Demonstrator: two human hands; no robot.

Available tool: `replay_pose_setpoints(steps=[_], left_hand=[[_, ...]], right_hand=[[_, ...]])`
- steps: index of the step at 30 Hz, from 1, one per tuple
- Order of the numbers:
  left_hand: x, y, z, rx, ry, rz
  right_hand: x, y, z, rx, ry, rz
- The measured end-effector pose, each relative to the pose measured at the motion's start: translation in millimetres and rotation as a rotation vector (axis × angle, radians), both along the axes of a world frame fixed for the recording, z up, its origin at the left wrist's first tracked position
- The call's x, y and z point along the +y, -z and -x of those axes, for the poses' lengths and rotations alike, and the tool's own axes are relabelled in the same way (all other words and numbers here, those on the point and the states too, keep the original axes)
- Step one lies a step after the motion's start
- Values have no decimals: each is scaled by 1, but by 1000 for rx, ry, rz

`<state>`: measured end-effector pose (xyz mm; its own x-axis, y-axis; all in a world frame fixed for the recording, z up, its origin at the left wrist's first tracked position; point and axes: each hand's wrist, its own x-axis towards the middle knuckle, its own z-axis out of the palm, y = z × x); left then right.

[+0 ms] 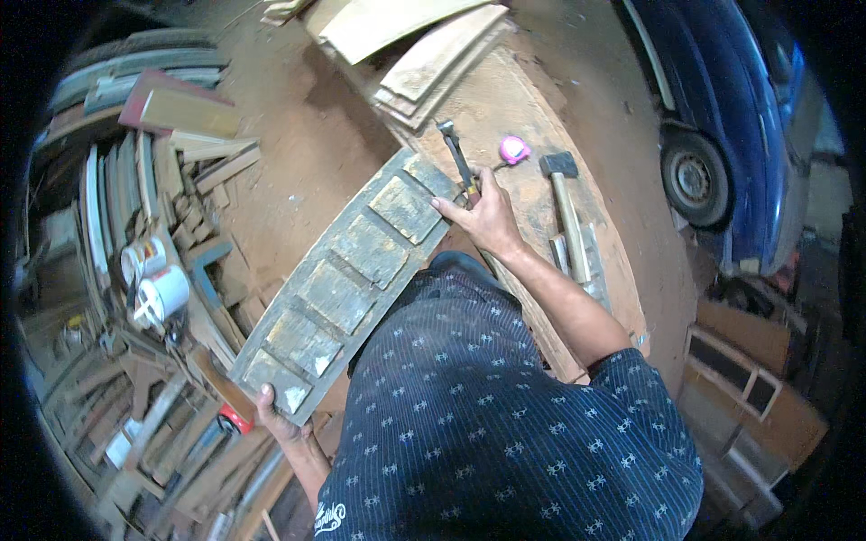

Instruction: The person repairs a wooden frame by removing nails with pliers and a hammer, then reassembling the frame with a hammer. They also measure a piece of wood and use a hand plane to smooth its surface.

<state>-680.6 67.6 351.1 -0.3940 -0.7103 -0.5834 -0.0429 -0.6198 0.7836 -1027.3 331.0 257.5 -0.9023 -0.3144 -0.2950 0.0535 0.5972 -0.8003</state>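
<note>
A long, weathered grey board [334, 278] with several raised rectangular blocks lies diagonally across my view. My left hand [284, 424] grips its lower end, thumb on the face. My right hand [490, 221] holds the upper end with thumb on the face; its other fingers are partly hidden beside a metal-headed hand tool [456, 149], and whether they touch that tool I cannot tell. On the wooden workbench [595, 270] beside that hand are a pink tape measure [514, 150] and a mallet [568, 216] with a dark head and pale handle.
Thin wooden sheets [433, 68] are stacked on the bench's far end. Timber offcuts [153, 397] fill the left side, with white buckets [162, 290] among them. A blue vehicle [749, 126] stands at the upper right. Old framed panels [749, 379] sit at the lower right.
</note>
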Motion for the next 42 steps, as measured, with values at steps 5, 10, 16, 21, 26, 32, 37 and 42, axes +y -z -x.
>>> replay_pose_setpoints(steps=[5,10,16,21,26,32,37,42], left_hand=[[16,-7,-8,-78,-41,13],[9,15,-15,-21,-107,-15],[10,19,-12,28,-155,-71],[-3,34,-41,-95,-88,110],[-27,-6,17,7,67,402],[-76,1,36,27,326,642],[-78,-55,126,183,1193,1545],[-29,-100,195,93,1610,1845]], right_hand=[[-17,23,-7,52,-112,19],[-30,35,5,143,-228,-4],[-20,39,15,105,-355,33],[-17,60,-2,-37,-256,108],[-24,59,-13,-181,-84,13],[0,65,-51,43,59,82],[27,88,-37,-205,306,148],[90,145,-21,-61,393,284]])
